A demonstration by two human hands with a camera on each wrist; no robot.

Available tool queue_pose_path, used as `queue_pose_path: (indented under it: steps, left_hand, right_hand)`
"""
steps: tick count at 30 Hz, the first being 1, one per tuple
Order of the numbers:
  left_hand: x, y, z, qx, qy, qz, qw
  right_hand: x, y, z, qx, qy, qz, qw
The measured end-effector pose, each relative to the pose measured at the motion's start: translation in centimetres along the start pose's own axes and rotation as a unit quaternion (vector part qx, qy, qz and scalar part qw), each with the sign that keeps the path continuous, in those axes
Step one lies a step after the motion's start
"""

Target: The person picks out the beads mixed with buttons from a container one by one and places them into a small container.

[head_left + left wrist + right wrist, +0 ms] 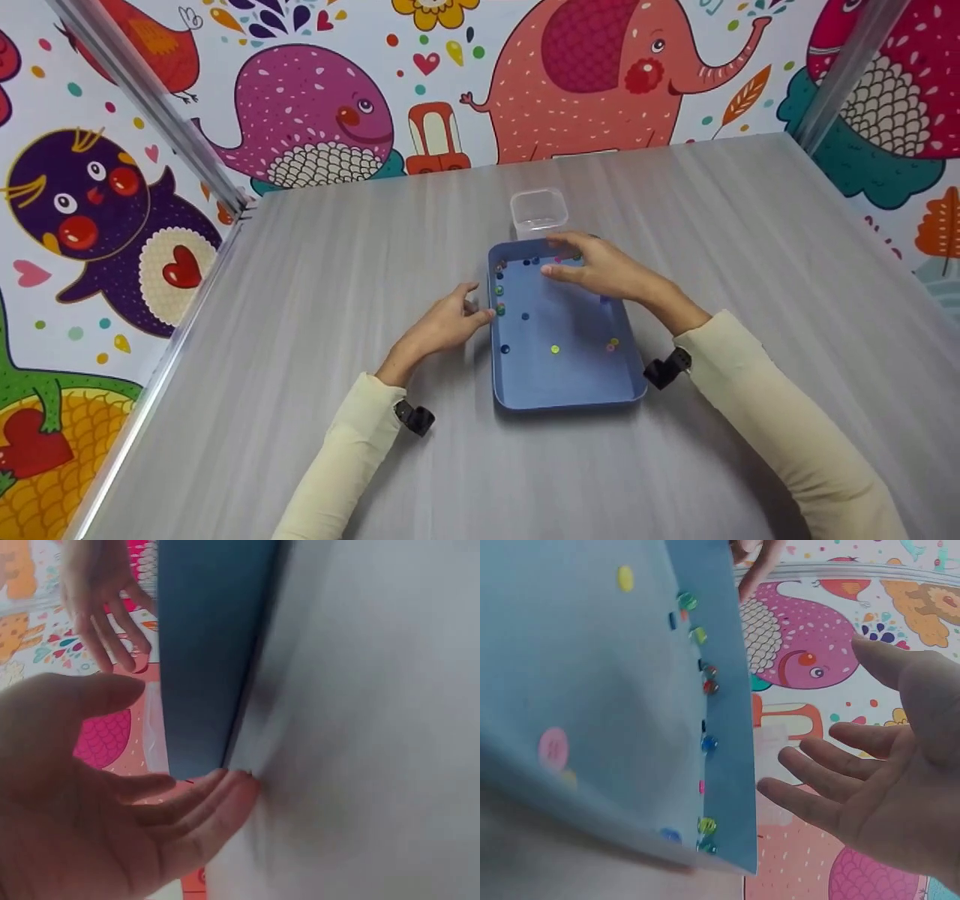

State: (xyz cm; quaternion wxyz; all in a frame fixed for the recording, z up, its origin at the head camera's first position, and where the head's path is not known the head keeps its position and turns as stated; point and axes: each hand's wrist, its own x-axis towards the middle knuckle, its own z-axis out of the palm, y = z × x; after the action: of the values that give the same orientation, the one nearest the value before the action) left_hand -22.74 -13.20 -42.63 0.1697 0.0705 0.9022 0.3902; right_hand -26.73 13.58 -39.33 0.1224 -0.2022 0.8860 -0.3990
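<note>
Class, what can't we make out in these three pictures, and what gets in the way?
Head view: the far right corner of the tray, covered by the right hand.
Left wrist view: the tray's inside, hidden by its outer wall.
Right wrist view: most of the left hand, cut off by the top edge.
Head view: any holes in the blue pieces, too small.
</note>
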Motion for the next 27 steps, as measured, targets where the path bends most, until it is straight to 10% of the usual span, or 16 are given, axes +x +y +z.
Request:
queue_pose_path:
  steps: [15, 27]
  left_hand:
    - [-0.7, -0.2, 0.9, -0.201, -0.095, -0.023, 0.9747]
    - [-0.9, -0.2, 1.5, -0.295, -0.095, -0.062, 0.9487]
  right_hand:
    - [0.6, -1.4, 1.0, 0.035, -0.023, 0.024, 0.9988]
    - [1.9, -1.9, 2.5, 0.074, -0.031, 0.07, 0.9943]
